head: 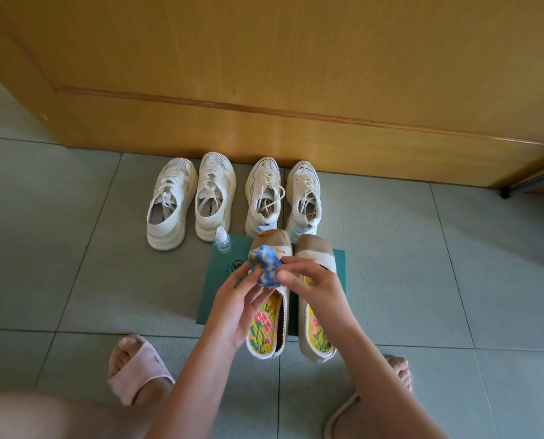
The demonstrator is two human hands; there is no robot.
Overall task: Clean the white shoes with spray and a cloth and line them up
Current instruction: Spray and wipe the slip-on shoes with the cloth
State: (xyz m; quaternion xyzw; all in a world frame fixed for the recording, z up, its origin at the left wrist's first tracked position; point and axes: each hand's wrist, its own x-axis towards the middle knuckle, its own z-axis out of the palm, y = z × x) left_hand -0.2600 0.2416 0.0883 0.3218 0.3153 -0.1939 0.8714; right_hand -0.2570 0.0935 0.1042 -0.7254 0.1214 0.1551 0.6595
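— Head camera: where's the cloth?
— Bunched blue cloth (265, 266), pinched by curled fingertips of left hand (232, 308) and right hand (315, 280), above slip-on shoes (316, 331) on a green board (216, 286). Spray bottle (222, 239) at its corner; four white sneakers (215, 198) along the door (296, 74).

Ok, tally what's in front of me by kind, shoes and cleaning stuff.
White sneakers: 4
Beige loafers: 2
Pink slippers: 2
Spray bottle: 1
Cloth: 1
Green box: 1
Total: 11
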